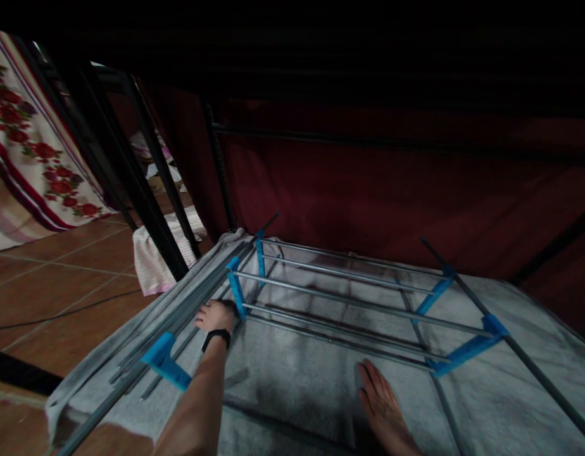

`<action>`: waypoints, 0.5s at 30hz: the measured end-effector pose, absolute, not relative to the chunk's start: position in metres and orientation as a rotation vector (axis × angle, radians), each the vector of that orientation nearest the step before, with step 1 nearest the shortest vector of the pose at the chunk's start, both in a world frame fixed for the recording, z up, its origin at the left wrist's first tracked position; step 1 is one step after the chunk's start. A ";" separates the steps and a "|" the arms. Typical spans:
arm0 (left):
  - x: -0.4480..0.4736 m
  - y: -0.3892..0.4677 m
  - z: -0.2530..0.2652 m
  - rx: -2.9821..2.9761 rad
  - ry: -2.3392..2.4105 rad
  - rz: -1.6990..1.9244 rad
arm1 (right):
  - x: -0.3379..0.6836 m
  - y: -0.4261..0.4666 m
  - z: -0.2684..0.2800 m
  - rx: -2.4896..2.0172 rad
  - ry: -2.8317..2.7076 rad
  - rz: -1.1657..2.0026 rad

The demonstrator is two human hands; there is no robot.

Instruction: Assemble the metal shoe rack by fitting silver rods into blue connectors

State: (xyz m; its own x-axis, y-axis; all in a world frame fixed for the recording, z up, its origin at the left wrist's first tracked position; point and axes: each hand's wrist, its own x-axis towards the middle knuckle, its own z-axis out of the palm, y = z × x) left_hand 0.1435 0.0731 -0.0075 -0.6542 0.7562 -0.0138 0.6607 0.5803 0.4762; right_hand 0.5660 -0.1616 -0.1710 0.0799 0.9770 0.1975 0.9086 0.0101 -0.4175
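Nearest the lens, the left forearm rises from the bottom edge; a dark wristband (216,338) circles its wrist. Left hand (218,315) rests on the rack (349,304) at the near-left end of the rails, beside a blue bracket (236,288). Its fingers curl down over the nearest rail, but whether the grip is pressed closed around that rail or merely lying on it cannot be told in this light.

Right hand (378,399) lies flat, palm down, fingers together and extended, on the grey cloth (292,386). It holds nothing. Its fingertips stop just short of the front rail, apart from it.

Spatial relation: the rack lies collapsed on the cloth, directly ahead of both hands. The silver rails run left to right across the view, tilting slightly downward toward the right. They span from the bracket at the left hand to a second blue bracket (468,348) at right. Dark side bars cross them, running away from the viewer. A third blue piece (165,362) sits on the bundled rods just left of the forearm.

The left hand is the nearer to the rack, being in contact; the right is close, not touching.

Surroundings: tiled floor (50,285) at left, a floral cloth (31,145) hanging beyond, and a dark red curtain (368,183) behind the rack.
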 end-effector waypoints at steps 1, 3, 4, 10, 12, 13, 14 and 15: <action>0.143 0.072 -0.008 1.193 2.593 0.626 | 0.566 -0.160 -0.173 -1.928 -1.858 0.201; 0.143 0.071 -0.008 1.222 2.590 0.583 | 0.566 -0.158 -0.178 -1.916 -1.851 0.174; 0.144 0.072 -0.008 1.236 2.590 0.565 | 0.566 -0.158 -0.181 -1.909 -1.847 0.155; 0.148 0.078 -0.005 1.258 2.580 0.486 | 0.563 -0.154 -0.188 -1.968 -1.868 0.090; 0.148 0.079 -0.002 1.234 2.584 0.476 | 0.562 -0.154 -0.186 -1.988 -1.892 0.103; 0.148 0.079 0.001 1.223 2.589 0.474 | 0.561 -0.153 -0.184 -1.993 -1.905 0.111; 0.148 0.078 0.003 1.220 2.593 0.476 | 0.560 -0.153 -0.182 -1.999 -1.914 0.119; 0.148 0.077 0.007 1.226 2.597 0.484 | 0.559 -0.154 -0.179 -2.007 -1.922 0.130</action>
State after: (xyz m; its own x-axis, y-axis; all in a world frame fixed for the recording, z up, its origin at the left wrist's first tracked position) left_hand 0.1481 0.0771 0.0068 -0.6242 0.7786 -0.0642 0.7031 0.5957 0.3883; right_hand 0.5592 -0.1536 -0.1792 0.0720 0.9814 0.1780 0.9485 -0.0121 -0.3166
